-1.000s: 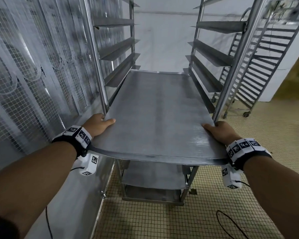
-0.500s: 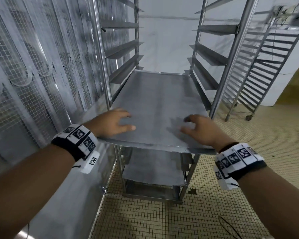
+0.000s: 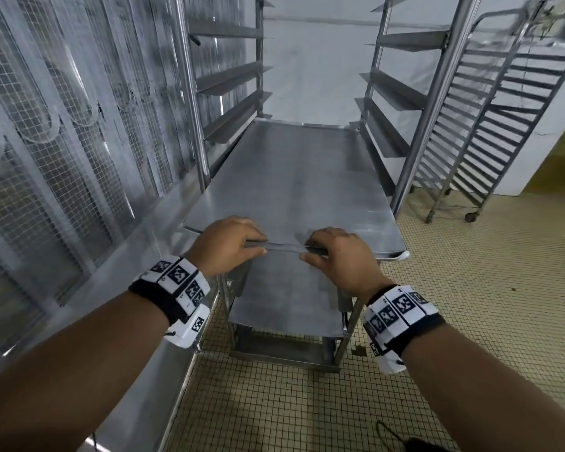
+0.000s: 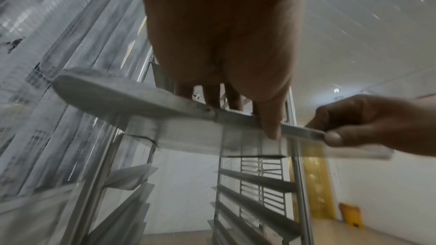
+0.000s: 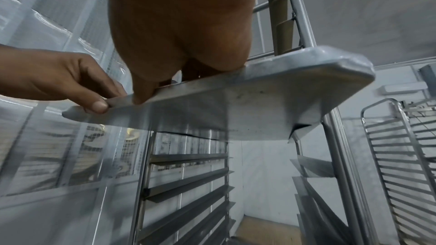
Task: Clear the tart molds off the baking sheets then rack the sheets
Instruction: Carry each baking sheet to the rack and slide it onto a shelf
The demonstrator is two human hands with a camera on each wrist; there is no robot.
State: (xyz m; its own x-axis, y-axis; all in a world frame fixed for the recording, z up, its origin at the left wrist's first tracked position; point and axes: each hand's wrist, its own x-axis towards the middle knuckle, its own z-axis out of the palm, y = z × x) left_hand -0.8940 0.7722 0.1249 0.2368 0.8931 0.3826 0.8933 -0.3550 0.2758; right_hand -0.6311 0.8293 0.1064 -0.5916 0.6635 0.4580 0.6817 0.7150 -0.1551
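An empty grey baking sheet [image 3: 294,177] lies flat on a pair of rails of the steel rack [image 3: 190,109], with its near edge just outside the front posts. No tart molds are in view. My left hand [image 3: 232,243] and right hand [image 3: 336,252] sit close together at the middle of that near edge. Each has fingers curled over the top and a thumb against the rim. The left wrist view shows the sheet [image 4: 132,100] from below with the right hand [image 4: 361,118] pinching its rim. The right wrist view shows the sheet [image 5: 283,90] and the left hand [image 5: 59,75] pinching likewise.
A second sheet [image 3: 291,298] sits on a lower level of the same rack. Empty rails run above on both sides. A wire-mesh wall [image 3: 62,125] stands close on the left. Another empty rack on wheels [image 3: 503,109] stands at the right on the tiled floor [image 3: 470,288].
Both hands left the sheet's near corners and came together at the middle of its near edge. The sheet has slid deeper into the rack.
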